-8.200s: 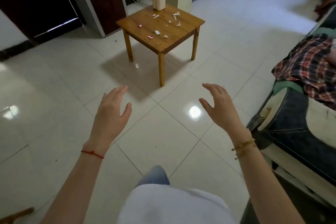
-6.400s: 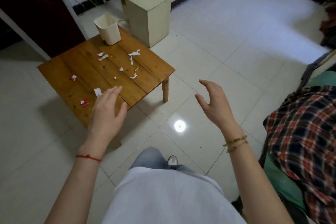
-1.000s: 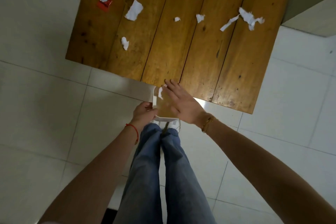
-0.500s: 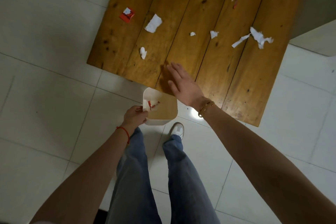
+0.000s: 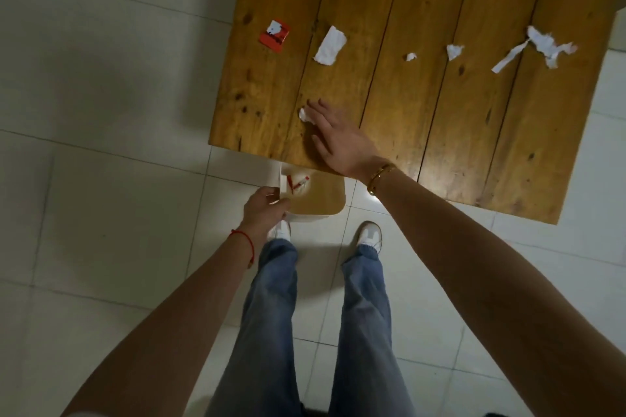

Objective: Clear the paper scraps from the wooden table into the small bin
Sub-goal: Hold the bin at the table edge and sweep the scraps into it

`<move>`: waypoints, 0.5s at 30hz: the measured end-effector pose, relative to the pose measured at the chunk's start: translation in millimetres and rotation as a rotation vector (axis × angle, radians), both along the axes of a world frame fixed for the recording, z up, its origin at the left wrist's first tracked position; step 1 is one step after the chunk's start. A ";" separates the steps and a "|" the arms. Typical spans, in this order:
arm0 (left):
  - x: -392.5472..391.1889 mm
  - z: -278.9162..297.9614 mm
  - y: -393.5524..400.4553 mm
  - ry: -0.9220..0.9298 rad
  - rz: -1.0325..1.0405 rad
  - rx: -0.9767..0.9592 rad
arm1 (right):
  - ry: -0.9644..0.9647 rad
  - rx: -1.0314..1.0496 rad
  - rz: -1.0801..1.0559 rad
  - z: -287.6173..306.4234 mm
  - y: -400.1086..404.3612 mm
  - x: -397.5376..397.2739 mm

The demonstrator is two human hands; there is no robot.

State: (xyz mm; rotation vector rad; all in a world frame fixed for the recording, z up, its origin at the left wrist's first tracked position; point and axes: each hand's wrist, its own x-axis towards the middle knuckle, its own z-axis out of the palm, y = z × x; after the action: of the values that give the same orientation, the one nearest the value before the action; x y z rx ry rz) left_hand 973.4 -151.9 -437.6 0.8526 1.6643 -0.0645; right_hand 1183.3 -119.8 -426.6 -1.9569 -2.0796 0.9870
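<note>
While the right hand lies flat and spread on the wooden table, fingers aimed at its far-left side, a small white scrap sits at the fingertips. Just below its wrist, the left hand grips the small bin, mouth up under the edge.

The scene is dim and slightly greenish, the tiled floor grey and muted, with a broad soft shadow spreading over it left of the wooden table. One small bright glare (a lamp's reflection, its source out of view) shines on the tiles at the table's near edge, just beside the right hand's wrist, and a warm sheen lies on the planks above it. Detail is soft throughout, the forearms near the bottom edge look stretched and oversized by the wide lens, and tile lines bow slightly toward the borders.
</note>
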 end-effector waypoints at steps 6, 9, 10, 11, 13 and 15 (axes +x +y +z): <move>-9.9 1.8 13.5 0.031 -0.197 0.065 | 0.029 0.026 0.147 -5.1 -61.4 -30.7; -12.3 -0.3 15.7 0.011 -0.209 0.073 | 0.034 0.023 0.176 -7.5 -84.9 -41.8; -12.9 -1.1 16.1 0.007 -0.216 0.076 | 0.039 0.027 0.139 -7.4 -85.4 -42.0; -13.1 -2.2 16.5 0.004 -0.225 0.076 | 0.043 0.036 0.083 -6.4 -82.2 -40.4; -13.4 -4.5 17.2 0.005 -0.240 0.078 | 0.040 0.058 -0.053 -1.7 -67.2 -33.0; -13.0 -6.9 19.0 0.005 -0.237 0.088 | 0.010 0.072 -0.183 3.4 -43.1 -19.9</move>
State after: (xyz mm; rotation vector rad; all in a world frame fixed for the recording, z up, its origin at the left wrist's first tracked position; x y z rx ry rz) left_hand 960.4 -132.9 -444.6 1.1152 1.5734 -0.1575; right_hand 1163.3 -162.9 -423.2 -2.0565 -1.8626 0.8711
